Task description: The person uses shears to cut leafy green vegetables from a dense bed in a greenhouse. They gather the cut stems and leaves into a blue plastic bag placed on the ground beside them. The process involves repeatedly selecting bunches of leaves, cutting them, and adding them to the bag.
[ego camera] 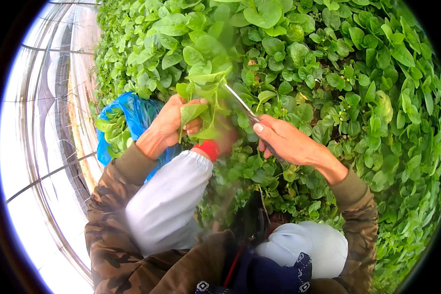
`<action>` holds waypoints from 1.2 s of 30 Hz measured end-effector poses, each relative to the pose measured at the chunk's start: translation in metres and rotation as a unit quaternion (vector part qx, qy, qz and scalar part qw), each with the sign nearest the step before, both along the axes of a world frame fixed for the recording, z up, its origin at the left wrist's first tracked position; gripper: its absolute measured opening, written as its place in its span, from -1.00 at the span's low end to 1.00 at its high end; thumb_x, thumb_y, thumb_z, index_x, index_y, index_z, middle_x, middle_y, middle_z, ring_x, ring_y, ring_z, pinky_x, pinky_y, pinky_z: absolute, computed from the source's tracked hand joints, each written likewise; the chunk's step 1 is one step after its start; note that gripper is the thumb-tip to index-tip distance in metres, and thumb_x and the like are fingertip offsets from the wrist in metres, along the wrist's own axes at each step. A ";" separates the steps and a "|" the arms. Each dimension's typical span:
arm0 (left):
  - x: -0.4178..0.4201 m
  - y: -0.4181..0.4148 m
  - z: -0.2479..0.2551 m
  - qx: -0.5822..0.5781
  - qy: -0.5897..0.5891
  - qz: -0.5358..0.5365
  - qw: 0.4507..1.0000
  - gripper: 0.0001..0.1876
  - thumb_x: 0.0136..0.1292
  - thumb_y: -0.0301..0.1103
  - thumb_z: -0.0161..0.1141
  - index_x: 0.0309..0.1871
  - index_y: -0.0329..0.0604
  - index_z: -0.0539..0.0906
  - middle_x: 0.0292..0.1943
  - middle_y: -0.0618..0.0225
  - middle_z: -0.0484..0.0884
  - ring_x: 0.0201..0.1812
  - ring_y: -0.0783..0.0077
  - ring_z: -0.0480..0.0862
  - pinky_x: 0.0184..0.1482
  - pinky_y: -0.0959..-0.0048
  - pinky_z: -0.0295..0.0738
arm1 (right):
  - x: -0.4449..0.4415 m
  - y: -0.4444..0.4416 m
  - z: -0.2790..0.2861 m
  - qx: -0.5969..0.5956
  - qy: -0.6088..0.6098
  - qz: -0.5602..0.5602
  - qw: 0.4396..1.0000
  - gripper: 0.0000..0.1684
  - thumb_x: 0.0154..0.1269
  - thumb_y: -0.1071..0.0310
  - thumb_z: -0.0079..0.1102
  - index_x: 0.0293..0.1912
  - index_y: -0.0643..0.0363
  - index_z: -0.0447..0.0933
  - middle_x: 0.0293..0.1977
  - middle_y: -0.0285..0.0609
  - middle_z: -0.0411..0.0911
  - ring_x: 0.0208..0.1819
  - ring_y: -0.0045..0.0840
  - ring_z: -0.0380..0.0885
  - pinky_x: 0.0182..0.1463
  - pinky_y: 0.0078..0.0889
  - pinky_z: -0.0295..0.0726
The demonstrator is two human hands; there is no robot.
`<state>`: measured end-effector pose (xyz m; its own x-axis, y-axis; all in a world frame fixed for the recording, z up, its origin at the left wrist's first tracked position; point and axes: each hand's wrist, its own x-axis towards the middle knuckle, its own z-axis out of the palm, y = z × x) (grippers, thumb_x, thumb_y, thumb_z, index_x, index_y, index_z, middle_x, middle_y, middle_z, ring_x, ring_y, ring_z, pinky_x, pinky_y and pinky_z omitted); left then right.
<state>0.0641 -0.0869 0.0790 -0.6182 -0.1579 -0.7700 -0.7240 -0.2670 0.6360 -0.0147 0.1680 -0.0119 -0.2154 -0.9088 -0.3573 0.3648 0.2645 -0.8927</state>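
Observation:
My left hand point(178, 119) holds several cut or bent leafy green stems point(214, 99), their broad leaves spreading over the fingers and upward. My right hand point(288, 139) grips the dark handle of a knife point(242, 102), whose thin, bright blade slants up and left. The blade's tip lies close beside the stems at my left hand. Just left of that hand, a blue plastic bag point(132, 110) gapes with loose green leaves point(114, 132) in it. Whether the stems are still joined to the plants below cannot be told.
Dense low leafy plants point(371, 92) fill the ground ahead and to the right. Transparent plastic sheeting point(47, 110) with dark ribs stands along the left. My knees in pale trousers point(169, 205) are bent beneath my arms, one beside the blue bag.

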 end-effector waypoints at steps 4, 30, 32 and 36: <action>0.010 -0.005 -0.019 0.104 -0.021 -0.001 0.994 -0.71 0.40 -0.44 0.16 0.16 -0.21 0.55 -0.11 0.26 0.70 -0.54 0.60 0.56 -0.55 0.57 0.48 | 0.012 0.000 -0.013 -0.016 0.044 0.014 0.999 -0.42 0.56 -0.07 -0.25 -0.10 0.36 0.39 -0.39 -0.03 0.48 -0.44 -0.32 0.53 -0.28 -0.15 0.50; -0.093 0.135 -0.046 -0.115 -0.085 -0.342 0.929 -0.64 0.19 -0.28 0.39 0.01 -0.19 0.60 -0.26 0.42 0.66 -0.30 0.53 0.58 -0.37 0.46 0.45 | 0.036 0.116 -0.033 0.095 0.115 -0.222 0.964 -0.51 0.58 0.03 -0.23 0.14 0.30 0.29 -0.39 -0.03 0.54 -0.34 -0.27 0.55 -0.20 -0.21 0.50; -0.091 0.130 -0.053 -0.114 -0.056 -0.365 0.922 -0.62 0.21 -0.32 0.39 0.07 -0.19 0.57 -0.18 0.40 0.69 -0.19 0.49 0.65 -0.25 0.43 0.55 | 0.033 0.118 -0.030 0.090 0.107 -0.209 0.968 -0.53 0.54 0.09 -0.15 0.15 0.30 0.28 -0.35 0.18 0.54 -0.31 0.04 0.55 -0.18 -0.01 0.47; -0.085 0.125 -0.068 -0.135 0.021 -0.390 0.910 -0.64 0.23 -0.41 0.36 0.07 -0.23 0.56 -0.16 0.36 0.69 -0.15 0.47 0.64 -0.10 0.43 0.57 | 0.031 0.117 -0.031 0.090 0.121 -0.180 0.972 -0.55 0.53 0.09 -0.14 0.11 0.30 0.30 -0.34 0.20 0.55 -0.31 0.09 0.56 -0.22 0.01 0.48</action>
<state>-0.0211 0.0382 0.0107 -0.6509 0.1613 -0.7419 -0.6001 0.4893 0.6328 0.0160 0.2845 -0.0426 -0.6061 -0.6862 -0.4022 0.2476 0.3178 -0.9152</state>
